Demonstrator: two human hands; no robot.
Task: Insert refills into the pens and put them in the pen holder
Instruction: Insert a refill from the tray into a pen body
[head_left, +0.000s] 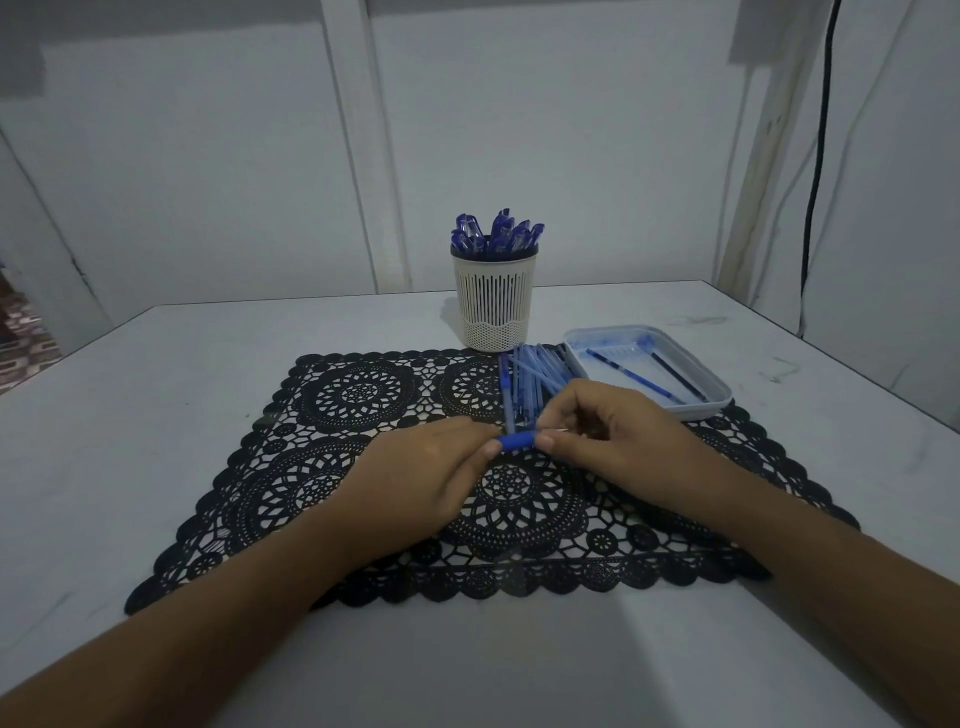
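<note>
Pen (514, 441), blue at its grip, held level just above the black lace mat (358, 395): left hand (421, 473) pinches one end, right hand (618, 441) the other, where a thin refill possibly protrudes. Loose barrels (530, 374) lie behind, between the pen holder (496, 301) and tray (696, 413).

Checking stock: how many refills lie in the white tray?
2. One thin blue refill lies diagonally across the middle of the shallow white plastic tray; a darker refill lies along its right side. None look hidden.
</note>
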